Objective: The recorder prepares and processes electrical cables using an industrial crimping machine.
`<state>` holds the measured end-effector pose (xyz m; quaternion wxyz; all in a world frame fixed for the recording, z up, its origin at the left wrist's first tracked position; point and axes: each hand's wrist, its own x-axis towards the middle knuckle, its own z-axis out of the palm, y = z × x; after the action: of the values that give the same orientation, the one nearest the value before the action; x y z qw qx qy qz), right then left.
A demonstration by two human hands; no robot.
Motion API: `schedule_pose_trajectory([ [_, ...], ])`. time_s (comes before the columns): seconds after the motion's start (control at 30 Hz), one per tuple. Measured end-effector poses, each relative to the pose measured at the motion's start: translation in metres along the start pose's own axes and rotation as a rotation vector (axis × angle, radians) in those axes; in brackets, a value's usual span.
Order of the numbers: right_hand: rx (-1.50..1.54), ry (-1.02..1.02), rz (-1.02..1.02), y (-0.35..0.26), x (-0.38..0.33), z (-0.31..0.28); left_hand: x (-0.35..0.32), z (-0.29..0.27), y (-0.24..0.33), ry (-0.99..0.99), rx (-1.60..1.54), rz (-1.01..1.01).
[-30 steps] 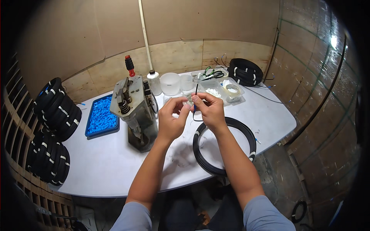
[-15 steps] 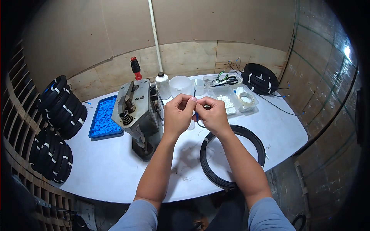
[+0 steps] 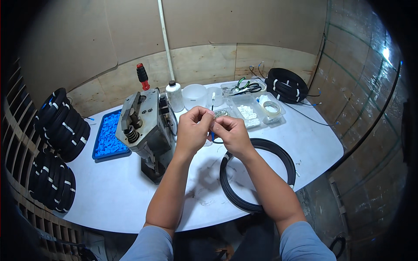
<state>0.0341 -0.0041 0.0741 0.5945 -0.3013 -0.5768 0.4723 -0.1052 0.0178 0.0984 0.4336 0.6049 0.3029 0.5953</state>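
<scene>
The setting is a small workshop for cable assembly. A white worktable carries a grey metal bench press, a blue tray of small parts and clear plastic bins. Black cable coils stack against bare plywood walls.

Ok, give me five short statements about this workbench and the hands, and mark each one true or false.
1. Both hands, left hand and right hand, meet above the table. True.
2. The black cable coil hangs on the wall. False: it lies flat on the table.
3. The blue tray sits left of the grey machine. True.
4. The tape roll lies on the floor. False: it sits in a clear tray.
5. The white bottle stands upright. True.
</scene>
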Motion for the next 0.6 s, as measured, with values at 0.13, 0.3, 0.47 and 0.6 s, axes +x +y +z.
schedule_pose_trajectory([
  [0.13,0.003,-0.054,-0.053,0.002,-0.005,0.0,-0.003,-0.006,0.013,-0.133,-0.044,-0.102],
  [0.3,-0.05,-0.059,-0.009,-0.007,-0.011,0.005,0.001,-0.018,0.014,-0.221,0.026,-0.115],
  [0.47,-0.022,-0.029,-0.181,0.006,-0.011,0.009,0.001,-0.013,0.014,-0.222,0.003,-0.14],
  [0.6,-0.05,-0.027,-0.063,0.001,-0.015,0.009,0.002,-0.017,0.01,-0.188,0.059,-0.065],
])
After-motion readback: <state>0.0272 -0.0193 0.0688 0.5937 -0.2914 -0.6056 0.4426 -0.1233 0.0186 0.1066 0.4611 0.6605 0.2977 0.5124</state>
